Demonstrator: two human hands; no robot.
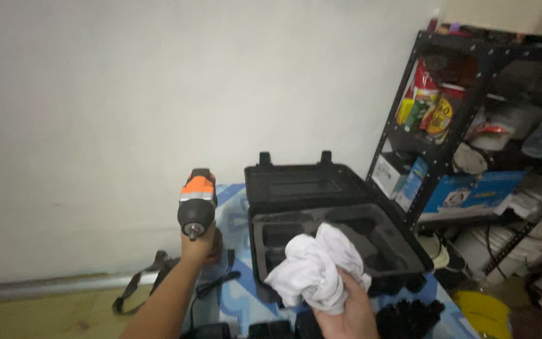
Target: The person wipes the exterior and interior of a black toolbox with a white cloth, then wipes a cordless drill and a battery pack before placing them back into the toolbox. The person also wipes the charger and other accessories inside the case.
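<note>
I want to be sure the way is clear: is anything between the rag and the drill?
Nothing visible. The left hand holds the drill up, the right hand holds the white rag, with open space between them; the open case lies behind.

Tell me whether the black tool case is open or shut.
Open: the tool case has its lid tilted back, exposing the moulded insert.

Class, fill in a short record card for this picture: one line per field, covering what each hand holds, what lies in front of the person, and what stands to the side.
Left hand: grips an orange and black power drill, raised, chuck toward the camera
Right hand: holds a crumpled white cloth
In front: open black tool case with moulded insert, on a blue patterned table cover
To the right: black metal shelf rack stocked with packages and boxes
Behind: plain white wall
</note>
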